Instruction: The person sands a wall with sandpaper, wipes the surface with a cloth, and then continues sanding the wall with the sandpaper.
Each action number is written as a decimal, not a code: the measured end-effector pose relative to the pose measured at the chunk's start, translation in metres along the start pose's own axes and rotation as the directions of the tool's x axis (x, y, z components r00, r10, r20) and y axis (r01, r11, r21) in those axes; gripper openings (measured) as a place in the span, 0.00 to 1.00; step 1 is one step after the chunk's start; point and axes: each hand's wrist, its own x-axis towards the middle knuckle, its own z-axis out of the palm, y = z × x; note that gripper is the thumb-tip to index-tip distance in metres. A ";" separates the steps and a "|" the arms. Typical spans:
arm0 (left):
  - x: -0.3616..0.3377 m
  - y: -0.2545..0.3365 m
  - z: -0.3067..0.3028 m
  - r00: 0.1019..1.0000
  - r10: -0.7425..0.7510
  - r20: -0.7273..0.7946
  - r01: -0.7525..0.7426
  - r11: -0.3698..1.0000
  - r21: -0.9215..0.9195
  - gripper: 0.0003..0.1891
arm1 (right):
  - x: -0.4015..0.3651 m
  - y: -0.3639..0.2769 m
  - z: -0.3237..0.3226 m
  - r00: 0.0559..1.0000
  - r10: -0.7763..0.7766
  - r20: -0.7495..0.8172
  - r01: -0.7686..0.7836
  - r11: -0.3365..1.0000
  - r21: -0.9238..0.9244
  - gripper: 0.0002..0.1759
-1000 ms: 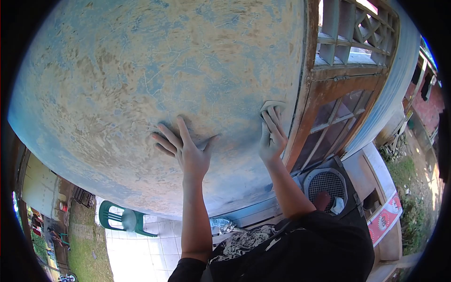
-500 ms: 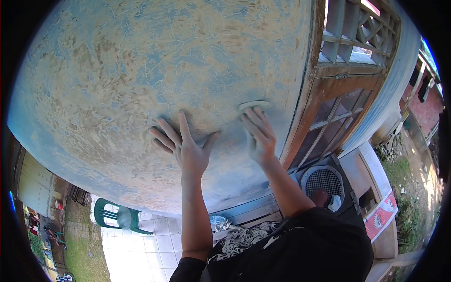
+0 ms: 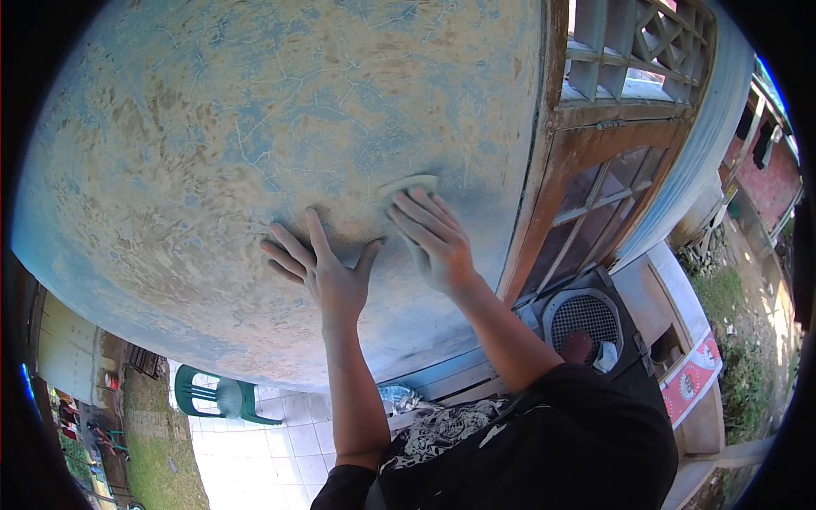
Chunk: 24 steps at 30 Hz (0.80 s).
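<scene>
A wall [image 3: 323,110] with worn blue and beige patches and fine cracks fills most of the view. Against it my left hand [image 3: 330,276] lies open, fingers spread, holding nothing. To its right, my right hand [image 3: 435,242] has its fingers close together and presses a pale, thin piece of sandpaper [image 3: 412,182] to the wall. Only the upper edge of the sheet shows beyond my fingertips; the rest is hidden beneath them. Dust coats both hands.
A brown wooden window frame [image 3: 557,183] with panes borders the wall on the right. Below it stands a dark speaker-like box [image 3: 625,293] with a round grille. A green plastic chair [image 3: 246,404] is on the white tiled floor [image 3: 263,450] at lower left.
My right hand has slid left and slightly up along the wall with the sandpaper, closer to my left hand. The left hand stays spread on the wall while the view shifts slightly.
</scene>
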 end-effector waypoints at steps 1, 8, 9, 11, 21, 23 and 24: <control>-0.001 -0.001 0.000 1.000 0.006 -0.006 -0.006 1.000 -0.007 0.63 | -0.021 0.016 -0.004 0.995 0.056 -0.080 -0.058 0.998 -0.022 0.22; -0.003 -0.001 0.004 1.000 -0.001 0.001 0.001 1.000 -0.001 0.63 | 0.003 -0.002 0.035 0.914 0.202 -0.352 -0.216 0.976 -0.002 0.23; -0.004 -0.002 0.005 1.000 -0.020 0.002 0.020 1.000 0.004 0.63 | 0.025 -0.023 0.035 0.956 0.165 -0.244 -0.155 0.986 0.062 0.23; -0.009 -0.008 0.009 0.999 -0.042 0.011 0.042 0.999 0.015 0.63 | 0.042 -0.045 0.034 0.984 0.126 -0.130 -0.108 0.985 0.138 0.23; -0.014 -0.006 0.005 1.000 -0.003 -0.003 0.003 1.000 0.027 0.65 | -0.045 0.015 0.012 0.914 0.283 -0.289 -0.270 0.959 0.087 0.21; -0.014 -0.004 0.005 1.000 0.001 0.002 -0.001 0.999 0.040 0.67 | -0.005 -0.003 0.021 0.894 0.273 -0.355 -0.266 0.961 0.070 0.20; -0.015 -0.003 0.006 1.000 -0.023 0.012 0.022 0.999 0.032 0.67 | 0.012 -0.009 0.023 0.917 0.230 -0.327 -0.228 0.973 0.046 0.20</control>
